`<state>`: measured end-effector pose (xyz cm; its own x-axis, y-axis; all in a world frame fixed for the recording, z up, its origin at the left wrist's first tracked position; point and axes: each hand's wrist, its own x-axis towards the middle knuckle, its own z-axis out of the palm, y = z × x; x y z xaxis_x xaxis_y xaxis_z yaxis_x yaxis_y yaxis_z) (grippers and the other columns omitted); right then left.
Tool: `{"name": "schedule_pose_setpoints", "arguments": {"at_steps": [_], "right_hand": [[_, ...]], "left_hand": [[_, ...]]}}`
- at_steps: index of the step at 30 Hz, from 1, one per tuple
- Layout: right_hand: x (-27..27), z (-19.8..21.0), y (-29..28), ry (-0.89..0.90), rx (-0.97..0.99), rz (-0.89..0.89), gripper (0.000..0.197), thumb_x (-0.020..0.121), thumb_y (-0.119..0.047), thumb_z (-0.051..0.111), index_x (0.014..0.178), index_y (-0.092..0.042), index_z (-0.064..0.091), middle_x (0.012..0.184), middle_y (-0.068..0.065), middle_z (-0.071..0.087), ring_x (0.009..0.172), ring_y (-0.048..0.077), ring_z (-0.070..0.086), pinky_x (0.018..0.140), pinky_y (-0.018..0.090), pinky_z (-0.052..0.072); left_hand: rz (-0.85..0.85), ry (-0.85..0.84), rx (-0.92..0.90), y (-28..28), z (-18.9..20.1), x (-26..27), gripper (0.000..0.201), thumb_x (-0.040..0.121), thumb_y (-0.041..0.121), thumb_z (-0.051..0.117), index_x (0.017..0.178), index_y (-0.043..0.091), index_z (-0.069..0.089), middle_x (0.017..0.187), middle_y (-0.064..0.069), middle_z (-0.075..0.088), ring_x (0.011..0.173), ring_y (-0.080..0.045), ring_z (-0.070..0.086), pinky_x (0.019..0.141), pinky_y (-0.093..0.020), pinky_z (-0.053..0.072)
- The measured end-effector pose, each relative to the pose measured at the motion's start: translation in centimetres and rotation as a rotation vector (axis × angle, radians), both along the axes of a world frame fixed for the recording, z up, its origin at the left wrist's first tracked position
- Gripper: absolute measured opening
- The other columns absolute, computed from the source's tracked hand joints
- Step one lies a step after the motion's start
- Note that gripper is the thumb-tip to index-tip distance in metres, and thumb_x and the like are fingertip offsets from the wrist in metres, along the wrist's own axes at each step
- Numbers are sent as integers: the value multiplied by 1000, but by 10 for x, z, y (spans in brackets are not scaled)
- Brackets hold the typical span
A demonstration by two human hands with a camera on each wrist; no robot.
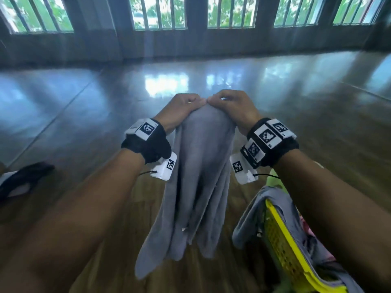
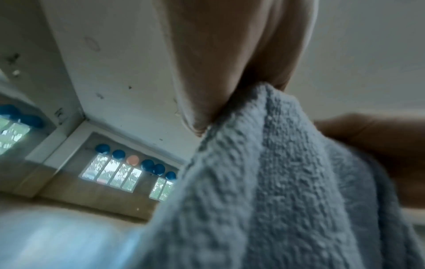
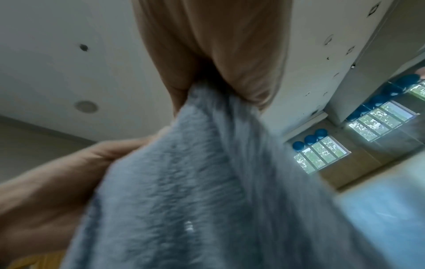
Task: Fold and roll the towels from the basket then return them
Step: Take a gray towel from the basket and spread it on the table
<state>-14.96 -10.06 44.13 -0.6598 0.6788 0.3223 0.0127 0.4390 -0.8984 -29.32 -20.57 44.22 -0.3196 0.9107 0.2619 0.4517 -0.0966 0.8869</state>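
A grey towel hangs in loose folds from both hands, held up in the middle of the head view above the floor. My left hand pinches its top edge at the left, and my right hand pinches the same edge right beside it, fingertips nearly touching. In the left wrist view the grey towel drops from between thumb and fingers. The right wrist view shows the grey towel gripped the same way. A yellow basket stands at lower right under my right forearm, with another grey towel draped over its rim.
The shiny floor stretches ahead to a wall of barred windows. A dark and white object lies on the floor at far left. Pink cloth shows inside the basket.
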Motion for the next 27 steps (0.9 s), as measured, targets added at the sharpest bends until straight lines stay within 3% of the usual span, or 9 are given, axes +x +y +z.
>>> {"name": "schedule_pose_setpoints", "arguments": {"at_steps": [2,6,10,13,17,19,21,24,27], "right_hand": [[6,-5,4,20,46,-56,13,81,-24,75,77,-12,74,78,0,70,74,7,62,72,22,48],[30,-8,24,99,98,-280,14,81,-29,73,79,-15,74,79,1,69,74,4,58,72,24,45],[36,-34,-4,-125,-21,143,22,94,-33,61,91,-12,66,91,5,68,88,15,63,82,34,49],[32,-47,-20,-132,-196,320,41,96,-38,56,102,1,65,103,14,67,97,23,63,85,35,48],[39,-38,-2,90,-175,121,56,82,-44,71,80,11,57,81,15,54,78,21,48,74,37,35],[49,-36,0,196,-206,3,38,87,-32,68,73,1,56,71,8,48,69,16,46,67,32,35],[54,-41,-11,133,-212,52,29,91,-30,64,79,-4,59,71,5,53,67,15,51,63,30,39],[56,-54,-33,-101,-128,262,45,91,-41,63,89,3,68,88,20,69,79,23,62,69,37,47],[62,-37,-18,70,-122,124,59,85,-40,69,90,18,60,84,21,59,79,24,50,69,39,38]], "left_hand": [[-17,-73,-13,-6,-7,1,36,94,28,60,82,-6,61,76,-10,56,71,-14,51,62,-25,39],[-49,-210,-30,-20,-22,-12,25,95,23,58,77,13,72,79,2,70,76,-10,62,71,-23,46],[-81,-152,5,-19,-24,-3,41,93,28,60,80,-11,57,78,-10,51,76,-17,47,67,-30,36],[-110,-68,2,-10,-18,22,28,94,20,60,76,-1,61,70,-7,52,69,-14,46,60,-26,36],[-139,-163,-19,-7,-33,27,28,96,19,56,89,-5,69,85,-9,64,81,-16,55,70,-26,43],[-147,-263,-13,-11,-40,24,26,96,20,56,82,5,72,83,-5,65,80,-17,57,73,-29,43],[-140,-269,13,-12,-40,26,30,96,18,55,70,17,69,72,2,63,70,-11,56,66,-25,43],[-137,-206,43,-11,-34,37,30,96,18,55,73,0,62,71,-6,54,66,-13,49,59,-24,39],[-184,-179,-24,-19,-37,44,31,97,22,54,86,-6,65,78,-10,60,68,-11,53,60,-19,42]]}}
